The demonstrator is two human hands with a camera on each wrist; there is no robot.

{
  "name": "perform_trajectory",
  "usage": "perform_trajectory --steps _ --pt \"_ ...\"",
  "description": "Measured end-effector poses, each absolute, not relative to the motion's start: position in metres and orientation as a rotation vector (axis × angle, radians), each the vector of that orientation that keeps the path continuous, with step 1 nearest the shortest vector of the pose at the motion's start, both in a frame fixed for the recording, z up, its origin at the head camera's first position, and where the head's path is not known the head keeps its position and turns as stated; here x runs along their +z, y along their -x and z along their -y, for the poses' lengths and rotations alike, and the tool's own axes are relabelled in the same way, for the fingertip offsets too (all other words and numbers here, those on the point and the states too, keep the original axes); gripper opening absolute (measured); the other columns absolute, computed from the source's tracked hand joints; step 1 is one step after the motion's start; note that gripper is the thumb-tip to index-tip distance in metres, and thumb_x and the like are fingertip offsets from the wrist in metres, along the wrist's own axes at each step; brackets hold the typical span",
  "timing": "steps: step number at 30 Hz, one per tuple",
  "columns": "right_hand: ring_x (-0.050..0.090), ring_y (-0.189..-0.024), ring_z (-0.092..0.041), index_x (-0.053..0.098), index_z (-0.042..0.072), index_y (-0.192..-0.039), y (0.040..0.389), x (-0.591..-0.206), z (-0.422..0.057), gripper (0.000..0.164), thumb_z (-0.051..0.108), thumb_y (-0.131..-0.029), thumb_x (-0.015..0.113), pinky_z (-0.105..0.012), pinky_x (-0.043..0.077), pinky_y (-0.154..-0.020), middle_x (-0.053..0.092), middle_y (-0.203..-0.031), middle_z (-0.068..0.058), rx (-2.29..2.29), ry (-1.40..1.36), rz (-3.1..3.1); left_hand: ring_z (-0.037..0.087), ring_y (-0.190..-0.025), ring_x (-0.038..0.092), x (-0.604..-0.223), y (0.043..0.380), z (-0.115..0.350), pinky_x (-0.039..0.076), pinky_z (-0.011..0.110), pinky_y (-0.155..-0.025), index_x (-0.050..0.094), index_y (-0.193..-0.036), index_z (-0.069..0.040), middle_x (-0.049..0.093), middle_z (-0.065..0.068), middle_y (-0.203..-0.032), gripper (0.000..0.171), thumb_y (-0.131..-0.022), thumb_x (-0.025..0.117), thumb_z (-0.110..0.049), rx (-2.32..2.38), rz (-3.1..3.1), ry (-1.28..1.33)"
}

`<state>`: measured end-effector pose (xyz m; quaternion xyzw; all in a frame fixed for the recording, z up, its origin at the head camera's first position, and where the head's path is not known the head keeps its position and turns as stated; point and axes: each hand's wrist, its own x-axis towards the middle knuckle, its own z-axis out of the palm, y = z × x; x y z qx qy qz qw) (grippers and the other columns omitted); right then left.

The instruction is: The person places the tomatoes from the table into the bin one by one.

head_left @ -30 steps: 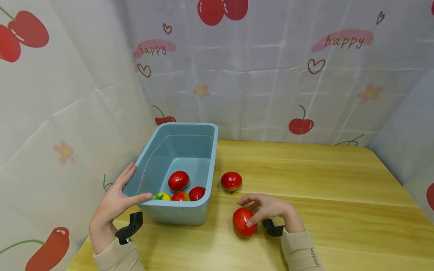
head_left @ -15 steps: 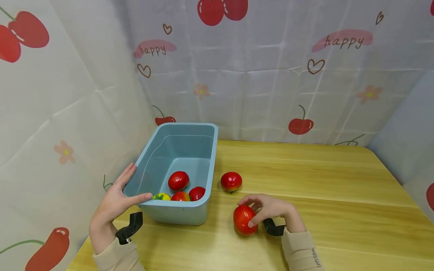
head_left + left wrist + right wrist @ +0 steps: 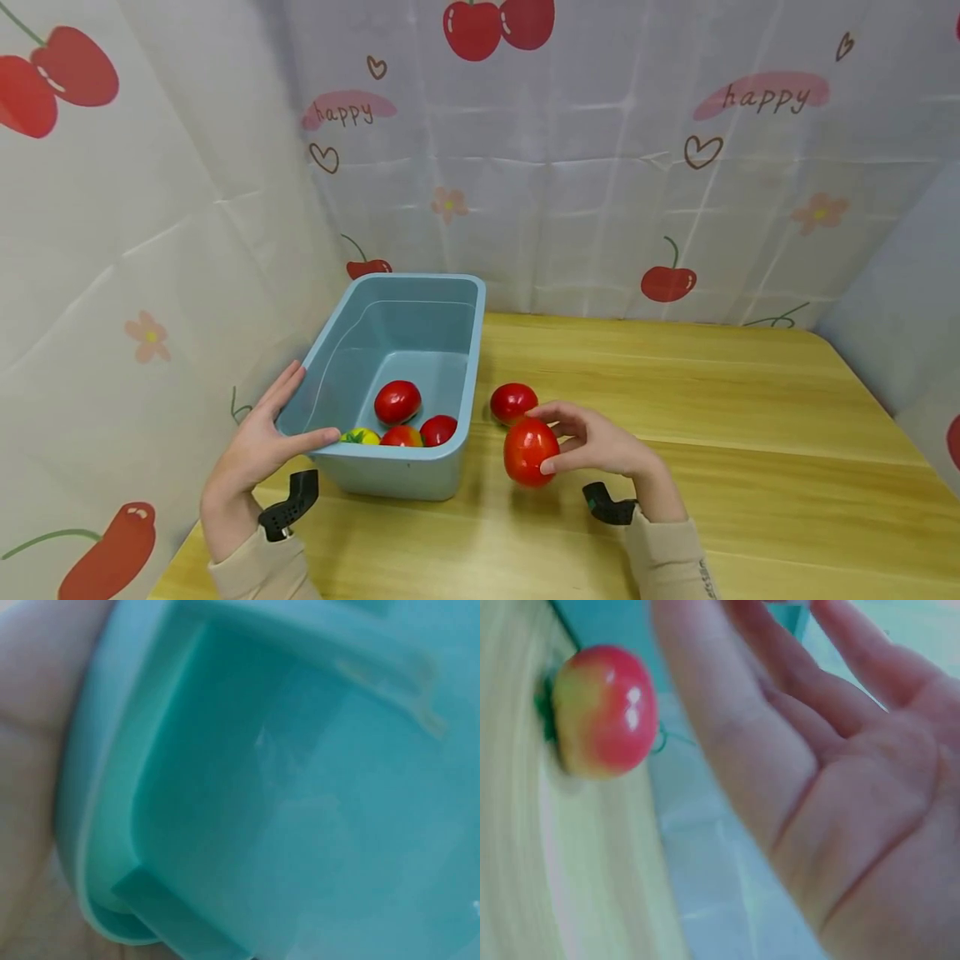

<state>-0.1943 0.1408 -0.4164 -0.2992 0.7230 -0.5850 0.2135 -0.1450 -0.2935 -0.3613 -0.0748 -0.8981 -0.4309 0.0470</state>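
In the head view my right hand (image 3: 600, 442) pinches a red toy tomato (image 3: 531, 452) between thumb and fingers, raised above the table. Just behind it a second tomato (image 3: 513, 402) lies on the wood; the right wrist view shows a tomato with a green stem (image 3: 606, 712) there, while the held one is hidden. At the left, my left hand (image 3: 258, 442) rests on the near-left corner of a blue bin (image 3: 471, 367), thumb along the front rim and fingers spread on the side. Inside are several toys, including red tomatoes (image 3: 397, 402) and a yellow one with green leaves (image 3: 360, 436).
The bin stands on a wood-grain table (image 3: 720, 417), near the left curtain. Printed curtains (image 3: 562, 192) close off the back and sides. A black wrist camera (image 3: 609, 505) sits at the right wrist, another (image 3: 288, 504) at the left.
The right hand has lifted the tomato off the table and moved it slightly left and away from the person. The left hand keeps its place on the bin. The head view has shifted slightly.
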Motion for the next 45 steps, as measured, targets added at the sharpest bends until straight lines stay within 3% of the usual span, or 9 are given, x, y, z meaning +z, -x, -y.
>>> perform_trajectory --steps 12,29,38,45 --pt "0.052 -0.112 -0.031 0.041 0.000 -0.131 0.194 -0.385 -0.118 0.056 0.005 -0.083 0.069 -0.039 0.052 -0.084 0.046 -0.129 -0.019 -1.953 0.848 -1.942 0.036 -0.139 0.010 -0.361 0.145 0.293 0.020 0.072 -0.096 0.018 -0.151 -0.012 0.008 -0.006 -0.156 0.097 -0.077 0.078 -0.030 -1.293 2.755 0.207" --pt "0.053 -0.112 -0.032 0.044 0.005 -0.131 0.196 -0.365 -0.082 0.055 0.015 -0.084 0.070 -0.040 0.051 -0.085 0.050 -0.130 -0.015 -2.144 0.705 -2.003 0.035 -0.139 0.009 -0.361 0.145 0.293 0.019 0.072 -0.096 0.018 -0.151 -0.013 0.007 -0.006 -0.156 0.096 -0.077 0.078 -0.030 -1.310 2.753 0.211" --pt "0.054 -0.109 -0.028 0.048 0.012 -0.130 0.195 -0.362 -0.059 0.052 0.016 -0.083 0.072 -0.040 0.048 -0.090 0.055 -0.125 -0.007 -2.107 0.733 -2.112 0.035 -0.139 0.009 -0.360 0.145 0.293 0.020 0.072 -0.095 0.018 -0.151 -0.013 0.007 -0.006 -0.156 0.097 -0.077 0.078 -0.030 -1.308 2.751 0.206" --pt "0.052 -0.112 -0.023 0.051 0.016 -0.127 0.195 -0.365 -0.047 0.050 0.016 -0.082 0.073 -0.044 0.051 -0.080 0.057 -0.124 -0.003 -2.069 0.757 -2.169 0.036 -0.139 0.010 -0.359 0.145 0.293 0.019 0.072 -0.096 0.018 -0.151 -0.012 0.008 -0.005 -0.156 0.097 -0.077 0.078 -0.030 -1.303 2.749 0.214"
